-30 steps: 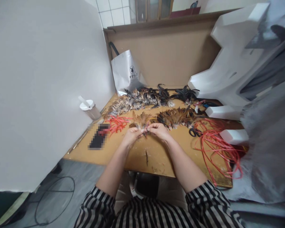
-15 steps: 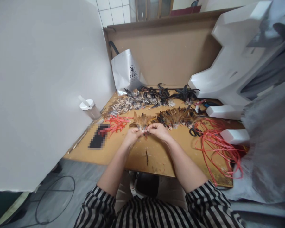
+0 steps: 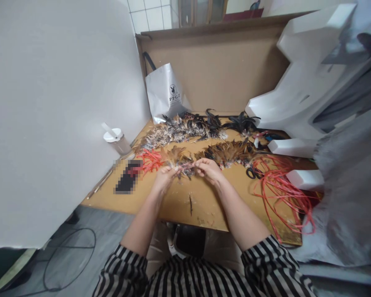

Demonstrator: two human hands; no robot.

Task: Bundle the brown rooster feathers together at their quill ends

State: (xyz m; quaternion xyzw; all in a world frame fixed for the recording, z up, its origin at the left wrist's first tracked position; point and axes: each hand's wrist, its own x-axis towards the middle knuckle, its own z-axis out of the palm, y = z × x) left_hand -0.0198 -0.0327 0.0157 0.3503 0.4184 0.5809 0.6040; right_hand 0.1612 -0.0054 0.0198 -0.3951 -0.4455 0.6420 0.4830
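My left hand [image 3: 164, 178] is closed, pinching the base of a small bunch of brown feathers [image 3: 174, 155] above the table. A short, thin red plastic strip [image 3: 186, 165] runs taut from that base to my right hand [image 3: 209, 170], whose thumb and forefinger are closed on its end. Some dark feathers lie just below the strip. Beyond my right hand is a row of brown and black feather bunches [image 3: 230, 152]. Cut red strips [image 3: 151, 160] lie left of my left hand.
Grey and black feathers [image 3: 185, 128] line the table's back, before a silver bag [image 3: 163, 93]. A lidded cup [image 3: 119, 142] and a pixelated dark object [image 3: 128, 177] are at left. Scissors [image 3: 252, 172], long red strips [image 3: 281, 194] and white foam pieces [image 3: 306, 179] are at right.
My hands have moved apart, the left one going left with the feather bunch. The red strip now stretches between them, and dark feathers show below it.
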